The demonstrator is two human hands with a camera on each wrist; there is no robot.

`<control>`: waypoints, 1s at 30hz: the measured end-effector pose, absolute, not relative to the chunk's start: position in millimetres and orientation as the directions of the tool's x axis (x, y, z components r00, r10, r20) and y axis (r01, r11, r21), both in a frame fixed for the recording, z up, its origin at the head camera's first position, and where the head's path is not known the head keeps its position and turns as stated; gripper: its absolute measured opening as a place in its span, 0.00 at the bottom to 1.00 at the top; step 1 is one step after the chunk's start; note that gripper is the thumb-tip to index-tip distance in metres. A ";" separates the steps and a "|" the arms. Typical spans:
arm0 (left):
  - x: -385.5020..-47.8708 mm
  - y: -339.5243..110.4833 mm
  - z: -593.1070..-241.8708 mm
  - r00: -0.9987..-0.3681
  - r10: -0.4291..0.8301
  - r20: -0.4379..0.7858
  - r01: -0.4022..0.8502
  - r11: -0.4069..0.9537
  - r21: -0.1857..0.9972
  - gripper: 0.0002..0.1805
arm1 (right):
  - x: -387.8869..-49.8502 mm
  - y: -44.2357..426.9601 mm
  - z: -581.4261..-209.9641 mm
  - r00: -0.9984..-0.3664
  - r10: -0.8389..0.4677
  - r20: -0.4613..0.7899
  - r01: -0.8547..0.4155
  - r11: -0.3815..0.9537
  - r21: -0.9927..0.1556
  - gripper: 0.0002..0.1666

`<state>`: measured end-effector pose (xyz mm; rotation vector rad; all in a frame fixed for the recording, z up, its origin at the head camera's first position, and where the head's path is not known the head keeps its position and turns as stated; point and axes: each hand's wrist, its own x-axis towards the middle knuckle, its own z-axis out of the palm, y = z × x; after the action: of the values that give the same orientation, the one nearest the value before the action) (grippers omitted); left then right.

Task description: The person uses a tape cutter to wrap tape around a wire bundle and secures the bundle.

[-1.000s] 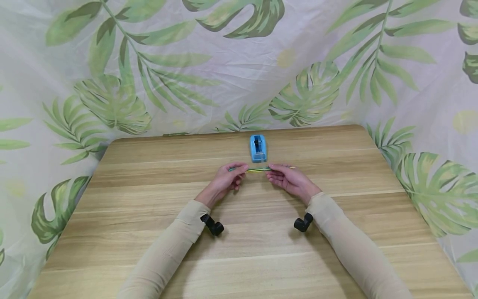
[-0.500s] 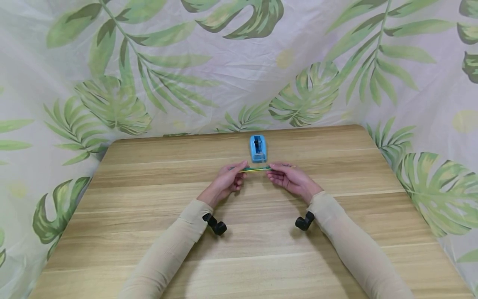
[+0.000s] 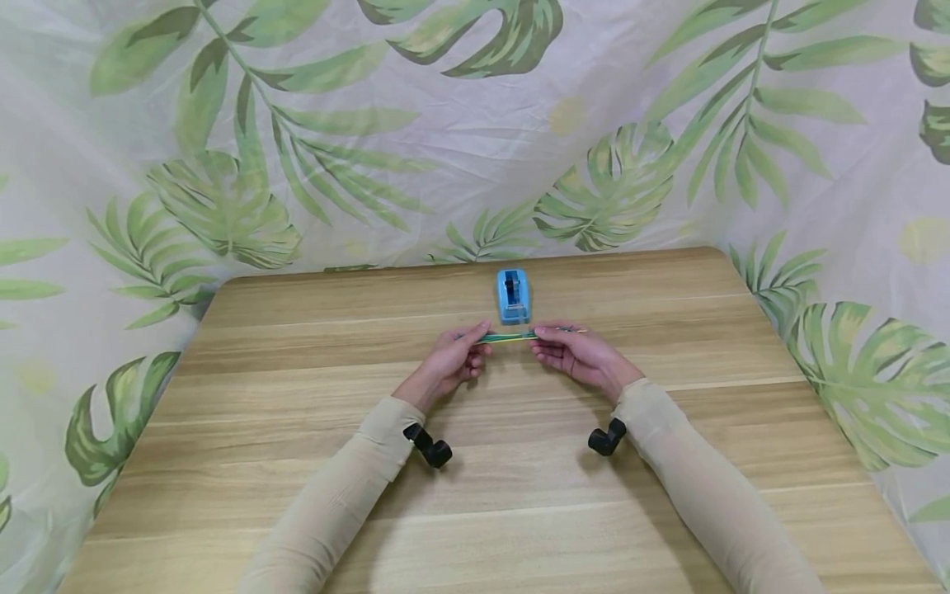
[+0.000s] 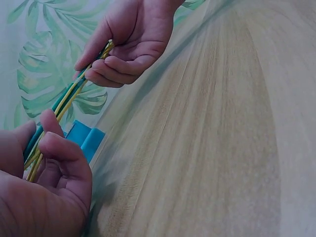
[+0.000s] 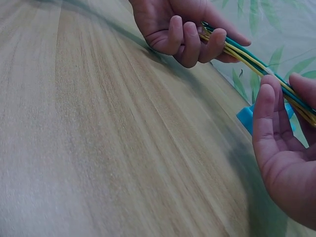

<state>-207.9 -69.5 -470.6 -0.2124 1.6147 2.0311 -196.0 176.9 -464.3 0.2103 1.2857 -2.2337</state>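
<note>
I have the left hand (image 3: 449,356) and right hand (image 3: 577,353) pinching the cord bundle (image 4: 65,101) between them; seemingly aligning it; next needs steady grips

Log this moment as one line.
left fingers: pinch green-yellow strands | right fingers: pinch same strands | blue tape dispenser: on table, beyond strands
</note>
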 end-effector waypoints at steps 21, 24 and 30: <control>-208.9 -70.6 -469.5 -0.888 0.283 -0.362 -0.420 -0.180 0.889 0.07 | -195.3 167.9 -465.2 -0.838 -0.357 -0.412 0.535 -0.393 -0.748 0.22; -208.7 -71.5 -469.9 -0.891 0.289 -0.351 -0.408 -0.166 0.898 0.10 | -195.7 165.7 -465.2 -0.838 -0.334 -0.432 0.541 -0.407 -0.736 0.23; -208.8 -73.4 -470.9 -0.902 0.298 -0.313 -0.364 -0.134 0.922 0.20 | -196.0 161.5 -464.9 -0.835 -0.311 -0.454 0.550 -0.446 -0.706 0.21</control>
<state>-208.8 -73.4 -470.9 -0.0733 1.7151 2.0817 -196.0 161.5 -464.9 0.3534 1.2474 -2.2810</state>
